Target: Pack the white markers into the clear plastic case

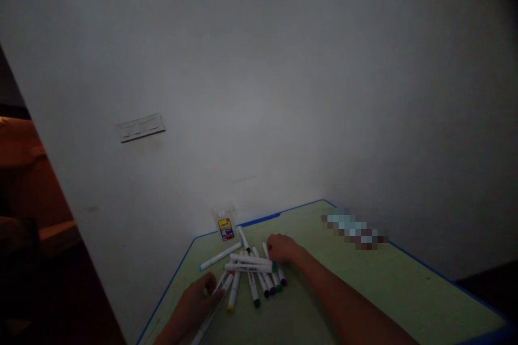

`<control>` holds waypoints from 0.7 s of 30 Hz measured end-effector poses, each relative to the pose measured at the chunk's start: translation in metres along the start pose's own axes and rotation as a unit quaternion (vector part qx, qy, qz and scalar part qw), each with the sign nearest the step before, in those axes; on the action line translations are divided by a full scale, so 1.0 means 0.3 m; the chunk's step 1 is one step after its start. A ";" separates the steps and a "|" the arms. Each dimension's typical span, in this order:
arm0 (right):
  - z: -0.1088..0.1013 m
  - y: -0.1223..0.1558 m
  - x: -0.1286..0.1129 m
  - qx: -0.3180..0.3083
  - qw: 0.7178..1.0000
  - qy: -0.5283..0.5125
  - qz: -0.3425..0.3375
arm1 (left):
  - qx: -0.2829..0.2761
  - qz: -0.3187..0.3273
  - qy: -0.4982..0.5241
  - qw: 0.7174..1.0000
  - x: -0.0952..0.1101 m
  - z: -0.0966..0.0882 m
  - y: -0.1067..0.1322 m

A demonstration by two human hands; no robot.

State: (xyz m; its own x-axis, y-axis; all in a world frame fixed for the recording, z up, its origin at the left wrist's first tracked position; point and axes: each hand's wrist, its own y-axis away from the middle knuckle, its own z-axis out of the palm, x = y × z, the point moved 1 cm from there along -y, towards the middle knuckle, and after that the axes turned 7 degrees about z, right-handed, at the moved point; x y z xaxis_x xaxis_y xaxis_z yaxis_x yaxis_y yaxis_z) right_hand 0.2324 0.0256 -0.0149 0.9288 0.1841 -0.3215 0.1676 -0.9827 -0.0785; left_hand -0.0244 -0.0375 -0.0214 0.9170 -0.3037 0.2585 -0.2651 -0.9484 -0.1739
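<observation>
A loose pile of white markers (253,268) with coloured ends lies on a pale green table. At the pile's near left side, my left hand (194,299) is closed, its thumb and curled fingers around a slanting white marker (210,317). A marker with a yellow end (233,294) lies just right of that thumb. My right hand (283,248) is closed over the far right of the pile, its fingertips against the upper end of a marker (264,249). What those fingers hold, if anything, is hidden. Another marker (220,256) lies apart at the left.
The green table (343,280) has a blue edge and stands against a grey wall (251,91). A clear plastic pouch with a yellow and blue label (225,229) leans at the back edge. A blurred-out item (356,228) lies at the right. Left of the wall is a dark opening.
</observation>
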 end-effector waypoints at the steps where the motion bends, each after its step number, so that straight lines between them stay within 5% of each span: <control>1: 0.000 0.002 -0.002 0.004 1.000 -0.001 -0.001 | 0.008 0.001 -0.024 1.000 0.025 0.009 0.001; 7: -0.002 0.009 -0.011 0.012 1.000 -0.006 -0.007 | 0.043 0.006 -0.080 0.996 0.117 0.047 -0.048; 13: 0.009 -0.004 -0.006 0.020 1.000 -0.008 -0.001 | 0.023 0.014 -0.057 0.998 0.111 0.019 -0.132; 21: 0.018 -0.009 -0.007 0.051 0.999 0.003 0.011 | 0.084 0.075 -0.018 0.993 0.106 0.005 -0.237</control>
State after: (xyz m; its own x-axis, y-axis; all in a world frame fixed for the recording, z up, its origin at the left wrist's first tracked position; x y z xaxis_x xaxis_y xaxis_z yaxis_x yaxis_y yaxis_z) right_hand 0.2281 0.0281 -0.0191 0.9343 0.1613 -0.3180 0.1120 -0.9794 -0.1678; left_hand 0.0242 0.0203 -0.0021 0.8816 -0.4346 0.1841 -0.3492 -0.8630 -0.3651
